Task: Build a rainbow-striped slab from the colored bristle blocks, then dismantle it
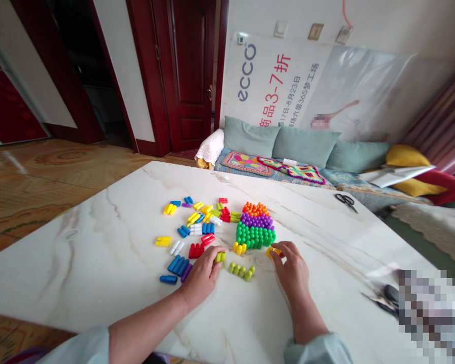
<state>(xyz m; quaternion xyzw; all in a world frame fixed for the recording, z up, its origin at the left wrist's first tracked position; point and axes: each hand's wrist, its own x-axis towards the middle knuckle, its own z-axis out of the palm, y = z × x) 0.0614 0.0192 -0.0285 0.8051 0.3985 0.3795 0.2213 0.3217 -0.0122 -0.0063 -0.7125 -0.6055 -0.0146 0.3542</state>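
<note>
My left hand (202,270) pinches a lime-green plastic peg block (220,257) just above the marble-patterned table. Close to it, more lime-green peg blocks (241,271) stand upright in a short row. The fingers of my right hand (293,268) are closed on a yellow peg block (271,252) at the near right corner of the standing green blocks (256,236). Another group of yellow blocks (239,248) stands at their near left corner. Behind the green ones are rows of purple blocks (257,221) and orange blocks (255,208).
Loose blue blocks (179,264), red blocks (196,250), white blocks (177,247) and yellow blocks (163,241) lie scattered to the left. Black scissors (346,201) rest near the far right edge, and another dark-handled tool (389,299) at the near right. A sofa (246,162) stands beyond the table (109,242).
</note>
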